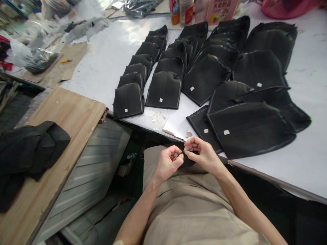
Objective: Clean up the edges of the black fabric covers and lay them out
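Note:
Close together in front of my body, my left hand [169,162] and my right hand [200,154] pinch the edge of a small black fabric piece [187,162]. Most of that piece is hidden behind the fingers. Just beyond my hands lies a large black panel [251,131] with a small white sticker, overlapping other panels near the table edge. Further off, overlapping rows of similar black pieces [163,90] spread over the white table, the front ones bearing white stickers. A scrap of white card [176,126] sits at the edge ahead of my hands.
A wooden board [68,109] on the left carries dark folded cloth [33,146]. Bottles and jars [186,12] and a pink bag [288,7] stand along the back. Plastic bags [42,59] and a yellow-handled tool [65,61] lie at far left.

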Available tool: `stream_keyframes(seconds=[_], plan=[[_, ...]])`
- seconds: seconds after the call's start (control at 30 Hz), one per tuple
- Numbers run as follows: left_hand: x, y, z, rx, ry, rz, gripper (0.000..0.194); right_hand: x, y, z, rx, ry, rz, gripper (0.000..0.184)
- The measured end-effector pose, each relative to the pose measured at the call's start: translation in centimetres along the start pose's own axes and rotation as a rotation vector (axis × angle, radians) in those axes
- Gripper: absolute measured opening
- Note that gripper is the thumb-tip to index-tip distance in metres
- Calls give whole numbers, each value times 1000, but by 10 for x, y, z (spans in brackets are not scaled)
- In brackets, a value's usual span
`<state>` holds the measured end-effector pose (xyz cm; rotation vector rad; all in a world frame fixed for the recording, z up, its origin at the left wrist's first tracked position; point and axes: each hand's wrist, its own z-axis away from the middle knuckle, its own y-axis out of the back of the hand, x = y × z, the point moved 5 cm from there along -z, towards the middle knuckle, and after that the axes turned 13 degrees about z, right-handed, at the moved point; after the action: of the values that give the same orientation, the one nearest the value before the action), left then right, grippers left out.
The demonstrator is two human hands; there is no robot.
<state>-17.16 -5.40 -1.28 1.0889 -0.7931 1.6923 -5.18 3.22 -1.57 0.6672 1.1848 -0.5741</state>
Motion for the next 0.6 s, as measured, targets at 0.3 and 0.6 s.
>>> stream_keyframes(seconds=[0.3, 0.6], plan=[[-1, -1, -4, -20, 21, 74, 19, 0, 2, 4, 7, 61, 64, 10], [2, 0, -2, -27, -17, 59, 20, -10, 17, 15, -182, 131, 323, 16]])
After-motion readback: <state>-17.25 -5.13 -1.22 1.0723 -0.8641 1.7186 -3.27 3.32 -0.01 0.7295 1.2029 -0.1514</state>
